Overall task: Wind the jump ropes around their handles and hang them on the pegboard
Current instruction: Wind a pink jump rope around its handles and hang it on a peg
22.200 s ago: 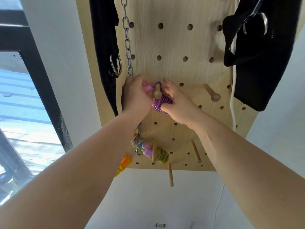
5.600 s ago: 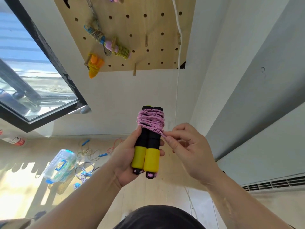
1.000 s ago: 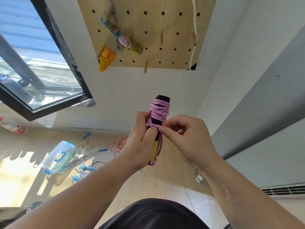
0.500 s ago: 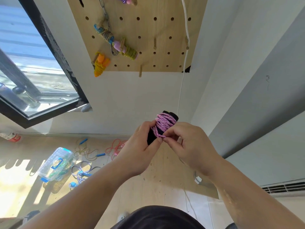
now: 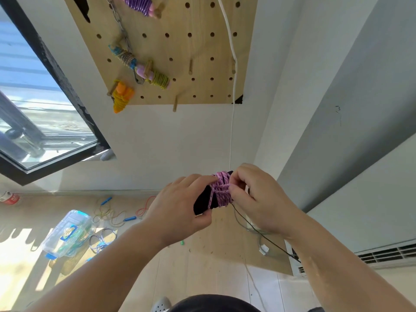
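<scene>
My left hand [image 5: 180, 206] grips the black handles of a jump rope [image 5: 203, 202], held low in front of me. Pink rope [image 5: 221, 190] is wound thick around their upper part. My right hand [image 5: 256, 199] pinches a strand of that pink rope at the side of the bundle. Above, the wooden pegboard [image 5: 202, 48] carries wound ropes: a purple one [image 5: 139, 4] at the top edge, a blue and olive pair [image 5: 144, 69], and an orange one [image 5: 121, 97]. Several bare pegs [image 5: 190, 66] stick out to the right of them.
A white cord [image 5: 233, 64] hangs down the pegboard's right side. A window [image 5: 33, 104] is at the left. On the floor lie a clear plastic box [image 5: 67, 235] and loose ropes [image 5: 112, 212]. An air-conditioner grille [image 5: 382, 255] is at the right.
The bundle has tilted from upright to slanted and sunk lower. The yellow handle ends are now hidden in my left hand. My right hand stays pinching the pink rope.
</scene>
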